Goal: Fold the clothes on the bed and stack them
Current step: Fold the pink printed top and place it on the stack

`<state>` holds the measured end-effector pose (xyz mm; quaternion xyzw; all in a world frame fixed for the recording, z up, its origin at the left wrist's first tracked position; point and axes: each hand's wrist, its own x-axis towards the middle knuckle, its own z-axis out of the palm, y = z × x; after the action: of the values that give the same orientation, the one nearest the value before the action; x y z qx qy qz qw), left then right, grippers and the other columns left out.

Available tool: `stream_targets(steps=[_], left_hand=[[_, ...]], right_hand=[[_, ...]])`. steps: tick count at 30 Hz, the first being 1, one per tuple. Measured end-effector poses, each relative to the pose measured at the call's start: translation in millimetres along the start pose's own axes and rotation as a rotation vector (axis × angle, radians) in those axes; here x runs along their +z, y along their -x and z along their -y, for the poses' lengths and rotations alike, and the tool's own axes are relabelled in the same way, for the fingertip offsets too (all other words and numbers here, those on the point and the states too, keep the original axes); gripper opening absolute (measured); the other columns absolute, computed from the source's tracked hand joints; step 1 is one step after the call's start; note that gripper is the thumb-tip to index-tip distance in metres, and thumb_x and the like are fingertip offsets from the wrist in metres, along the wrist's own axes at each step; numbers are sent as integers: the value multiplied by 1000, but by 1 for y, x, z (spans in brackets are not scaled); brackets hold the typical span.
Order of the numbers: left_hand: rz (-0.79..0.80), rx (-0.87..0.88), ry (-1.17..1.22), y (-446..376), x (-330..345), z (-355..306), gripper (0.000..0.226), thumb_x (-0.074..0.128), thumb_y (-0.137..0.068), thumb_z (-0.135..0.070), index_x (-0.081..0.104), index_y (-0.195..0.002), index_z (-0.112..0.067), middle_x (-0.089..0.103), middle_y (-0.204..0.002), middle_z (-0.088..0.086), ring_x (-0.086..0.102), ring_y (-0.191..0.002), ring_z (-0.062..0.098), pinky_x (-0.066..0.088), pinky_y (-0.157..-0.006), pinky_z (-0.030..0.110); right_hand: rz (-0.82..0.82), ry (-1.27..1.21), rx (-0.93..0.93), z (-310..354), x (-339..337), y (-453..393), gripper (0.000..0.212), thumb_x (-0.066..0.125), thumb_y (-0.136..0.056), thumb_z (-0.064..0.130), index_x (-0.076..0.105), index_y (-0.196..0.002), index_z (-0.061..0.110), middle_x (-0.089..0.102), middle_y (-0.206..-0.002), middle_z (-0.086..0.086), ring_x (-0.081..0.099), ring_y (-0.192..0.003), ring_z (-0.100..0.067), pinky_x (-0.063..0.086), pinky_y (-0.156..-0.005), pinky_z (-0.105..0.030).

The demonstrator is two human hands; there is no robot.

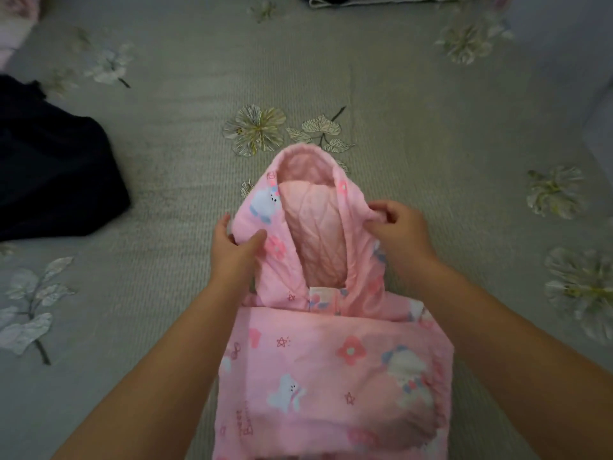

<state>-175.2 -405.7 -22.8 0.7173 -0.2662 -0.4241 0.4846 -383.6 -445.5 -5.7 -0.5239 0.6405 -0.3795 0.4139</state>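
Pink hooded quilted jacket with cartoon print [331, 360] spread at lower centre on green floral bed cover [414, 134]. Left hand [235, 247] gripping hood's left edge; right hand [396, 227] fingers pinching its right edge. Dark garment [49, 167] at upper left.

Dim, soft light; blurred, wide-angle bending at edges.

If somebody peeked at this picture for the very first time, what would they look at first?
Right in the middle, the pink hooded jacket with bunnies, stars and flowers lies on the grey-green flowered bedspread. The left hand and the right hand each pinch one side of its hood, which points away from the person. After that, the dark garment at the left edge stands out.
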Motion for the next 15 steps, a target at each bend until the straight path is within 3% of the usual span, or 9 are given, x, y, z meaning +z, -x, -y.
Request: stream_targets(steps=[2, 3, 5, 7, 9, 10, 12, 13, 15], left_hand=[[48, 137, -40, 14, -13, -13, 73, 65, -78, 3, 29, -140, -11, 55, -119, 7, 56, -102, 14, 47, -90, 30], [92, 225, -94, 25, -20, -19, 67, 68, -74, 1, 39, -133, -10, 59, -112, 3, 58, -97, 7, 48, -86, 24], [190, 432, -226, 53, -36, -22, 43, 66, -68, 3, 60, -109, -5, 61, -89, -8, 56, -79, -13, 45, -72, 6], [318, 693, -455, 84, -55, -16, 27, 63, -63, 10, 68, -89, 5, 50, -73, -14, 50, -68, -12, 37, -63, 2], [507, 927, -708, 109, -77, -3, 25, 64, -60, 9, 71, -83, 5, 51, -69, -2, 44, -69, 5, 39, -60, 17], [586, 1016, -820, 118, -88, 4, 25, 66, -61, 9, 72, -84, 3, 58, -71, 7, 44, -71, 13, 41, -60, 25], [688, 1125, -1006, 135, -104, 18, 29, 73, -59, 9, 74, -86, -1, 65, -76, 20, 56, -77, 25, 52, -63, 29], [723, 1144, -1074, 141, -111, 25, 33, 73, -55, 11, 73, -86, 0, 67, -81, 23, 63, -80, 29, 55, -68, 40], [774, 1072, -1170, 153, -119, 34, 28, 59, -60, 7, 71, -85, 4, 67, -87, 25, 65, -86, 42, 51, -72, 58]], right_hand=[[-46, 78, -287, 12, -19, 29, 23, 62, -73, -8, 68, -94, -1, 60, -86, 7, 53, -81, -1, 36, -71, 2], [-39, 90, -377, 12, -27, 45, 21, 61, -70, -7, 69, -88, 2, 60, -82, 14, 50, -77, 8, 34, -72, 3], [67, 0, -306, 9, -44, 78, 27, 54, -68, -5, 64, -73, 20, 59, -65, 26, 51, -69, 14, 37, -69, -1], [214, -87, -132, 3, -61, 108, 48, 53, -76, -15, 58, -64, 31, 59, -62, 26, 52, -64, 11, 39, -65, -7], [359, -63, -99, -7, -75, 133, 54, 47, -78, -24, 54, -77, 30, 64, -67, 21, 55, -68, 8, 40, -70, -8], [427, -19, -127, -9, -78, 147, 56, 44, -78, -23, 53, -90, 31, 66, -75, 17, 58, -73, -2, 41, -74, -11], [542, 251, -342, -6, -77, 173, 48, 46, -74, -10, 59, -108, 20, 69, -85, -2, 62, -79, -20, 45, -79, -26], [570, 470, -497, -9, -74, 185, 41, 49, -71, 0, 65, -107, 12, 70, -84, -9, 65, -78, -26, 48, -78, -35], [527, 845, -714, -21, -63, 212, 35, 48, -72, 16, 73, -95, 12, 70, -80, -12, 68, -74, -28, 51, -70, -49]])
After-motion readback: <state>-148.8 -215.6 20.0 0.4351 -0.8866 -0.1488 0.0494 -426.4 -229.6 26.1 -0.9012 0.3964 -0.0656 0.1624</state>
